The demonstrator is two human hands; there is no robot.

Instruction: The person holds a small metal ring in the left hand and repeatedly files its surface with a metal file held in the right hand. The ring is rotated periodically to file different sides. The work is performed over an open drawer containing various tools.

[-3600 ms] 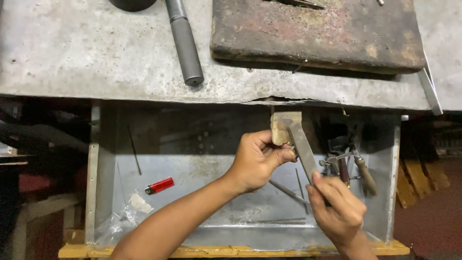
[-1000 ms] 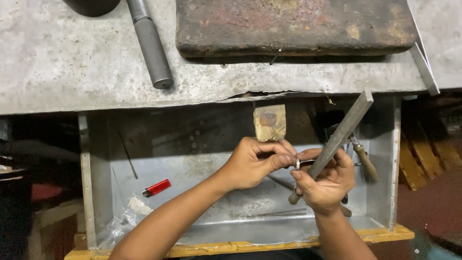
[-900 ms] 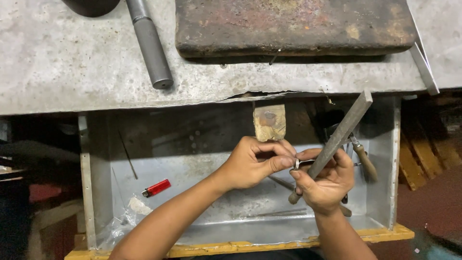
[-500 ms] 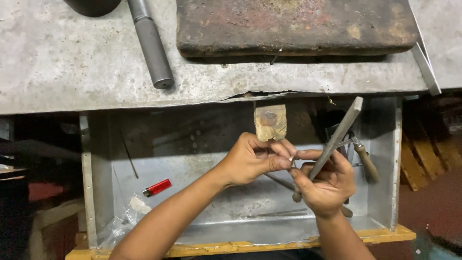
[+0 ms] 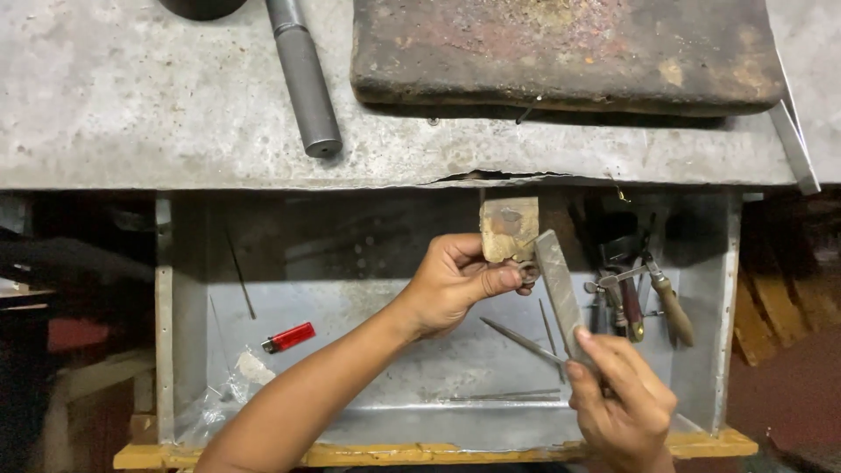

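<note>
Your left hand pinches a small metal ring against the wooden peg under the bench edge. Your right hand grips a flat file, its tip just beside the ring, above the drawer.

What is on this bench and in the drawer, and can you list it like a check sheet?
Surface: grey bench top, scuffed, with a crack along its front edge; open metal drawer below.
Job's things: flat file; small ring against a wooden peg.
Clutter: steel rod and rusty slab on the bench; red lighter, plastic bag, thin files and handled tools in the drawer.
Hands: left hand pinches the ring in its fingers; right hand grips the file's lower end.
Cables: nothing seen.
Surroundings: dark space left of the drawer; wooden slats at right.
</note>
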